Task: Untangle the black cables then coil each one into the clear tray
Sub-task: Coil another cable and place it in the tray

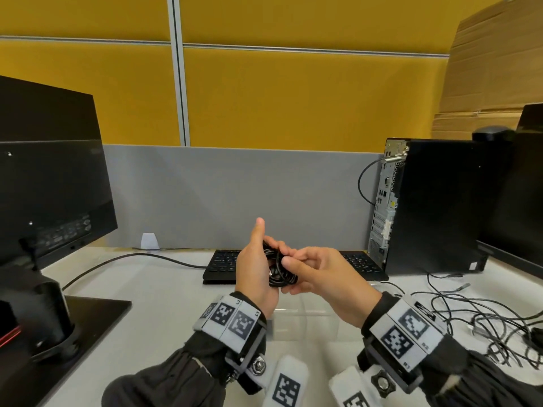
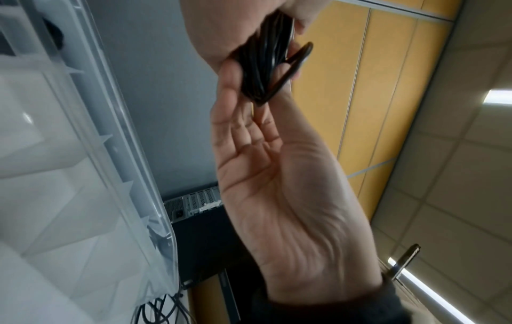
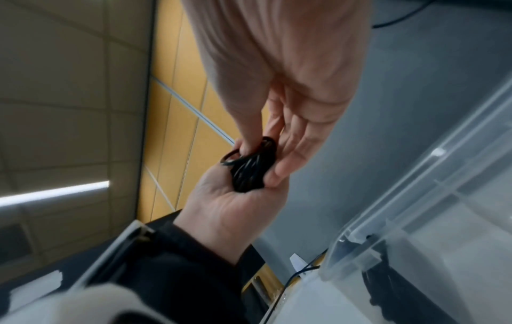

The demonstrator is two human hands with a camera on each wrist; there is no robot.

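Observation:
Above the clear tray, both hands hold a small coil of black cable. My left hand cups the coil with its fingers curled round it and its thumb pointing up. My right hand pinches the coil's right side between thumb and fingers. In the left wrist view the coil sits between my left hand above and the right palm below. The right wrist view shows the coil lying in the left palm under the right fingers. The tray's rim runs close beside.
A tangle of loose black cables lies on the white desk at the right. A keyboard sits behind the hands. A black PC tower stands at the back right, and a monitor on its stand is at the left.

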